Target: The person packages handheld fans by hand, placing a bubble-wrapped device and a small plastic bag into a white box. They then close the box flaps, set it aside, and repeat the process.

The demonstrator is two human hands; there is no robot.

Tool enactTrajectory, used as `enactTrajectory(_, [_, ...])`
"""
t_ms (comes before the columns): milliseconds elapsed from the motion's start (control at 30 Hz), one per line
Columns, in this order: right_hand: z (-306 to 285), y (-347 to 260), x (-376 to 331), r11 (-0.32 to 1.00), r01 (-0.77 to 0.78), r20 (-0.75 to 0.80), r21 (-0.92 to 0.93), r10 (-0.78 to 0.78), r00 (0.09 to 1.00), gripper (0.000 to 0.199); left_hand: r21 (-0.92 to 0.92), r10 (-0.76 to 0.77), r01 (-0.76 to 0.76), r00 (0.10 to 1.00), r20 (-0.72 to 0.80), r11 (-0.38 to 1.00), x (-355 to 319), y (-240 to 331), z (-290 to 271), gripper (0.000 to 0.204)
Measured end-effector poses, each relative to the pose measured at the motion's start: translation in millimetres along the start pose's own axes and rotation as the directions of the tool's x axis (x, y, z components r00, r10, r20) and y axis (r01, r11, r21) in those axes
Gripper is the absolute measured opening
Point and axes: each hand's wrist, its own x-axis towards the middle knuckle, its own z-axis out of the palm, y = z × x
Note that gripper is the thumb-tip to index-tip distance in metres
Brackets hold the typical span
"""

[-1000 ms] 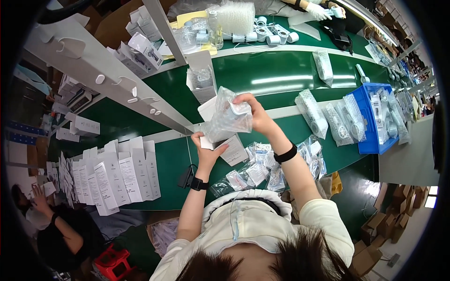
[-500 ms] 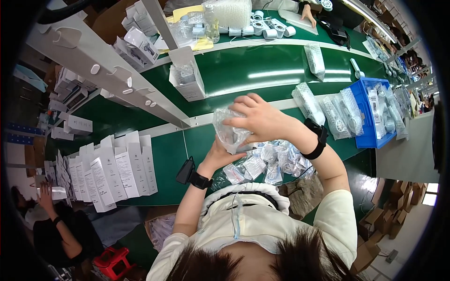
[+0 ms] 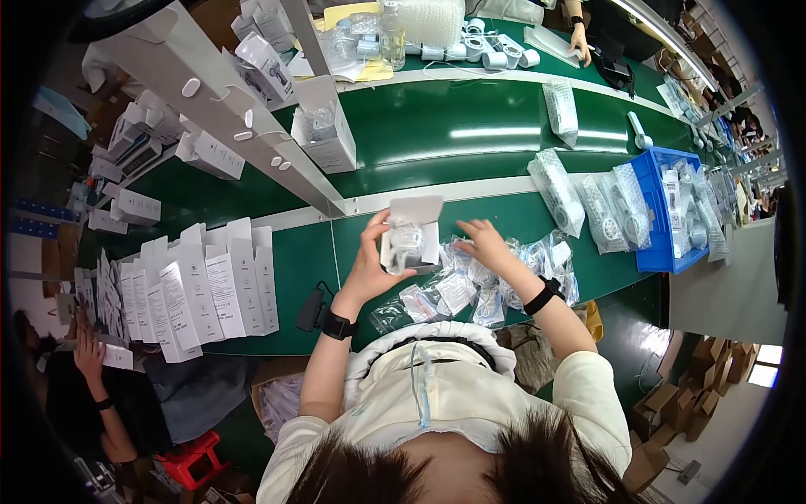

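Observation:
In my left hand [image 3: 367, 262] is a small white carton [image 3: 418, 207], fingers and thumb wrapped round its side. Its flap stands up, and clear wrapping around a pale item fills the opening. To the right of the carton, my right hand [image 3: 494, 249] is open with fingers apart and nothing seen in it. It hovers over or touches a pile of small clear bags [image 3: 456, 291] on the green table; which of the two I cannot tell. White cords or parts and folded papers show through the bags.
Rows of white cartons [image 3: 220, 286] stand at the left. Another open carton [image 3: 330, 151] sits beyond the metal post [image 3: 252, 126]. Bubble-wrapped items [image 3: 557, 193] lie at the right beside a blue bin [image 3: 659, 214]. Other people work at the far side and far left.
The clear wrapped item that both hands held is now inside the white carton in my left hand. My right hand has let go and moved down and right to the bags.

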Motion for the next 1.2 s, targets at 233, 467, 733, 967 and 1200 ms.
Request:
enactTrajectory(233, [12.5, 19.9, -8.8, 0.992, 0.010, 0.319, -0.126, 0.031, 0.947, 0.029, 0.204, 0.067, -0.065, 0.998, -0.004, 0.977, 2.9, 36.9, -1.5, 0.050])
enactTrajectory(467, [-59.9, -36.0, 8.0, 0.980, 0.064, 0.173, 0.190, -0.098, 0.980, 0.030, 0.277, -0.125, 0.150, 0.987, -0.104, 0.949, 4.9, 48.3, -4.9, 0.018])
enactTrajectory(733, [-59.8, -132.4, 47.4, 0.791, 0.565, 0.764, -0.236, -0.208, 0.611, 0.027, 0.311, -0.052, 0.051, 0.999, -0.005, 0.949, 17.3, 45.1, -2.0, 0.017])
enactTrajectory(967, [-76.0, -126.2, 58.7, 0.873, 0.472, 0.749, -0.121, -0.231, 0.621, 0.021, 0.449, -0.005, -0.008, 1.000, 0.028, 0.893, 18.9, 47.1, -2.1, 0.019])
enactTrajectory(1200, [-114.1, -118.5, 35.0, 0.887, 0.196, -0.075, 0.419, -0.181, 0.981, 0.016, 0.376, -0.150, 0.128, 0.988, 0.028, 0.918, 26.0, 41.0, -10.5, 0.018])
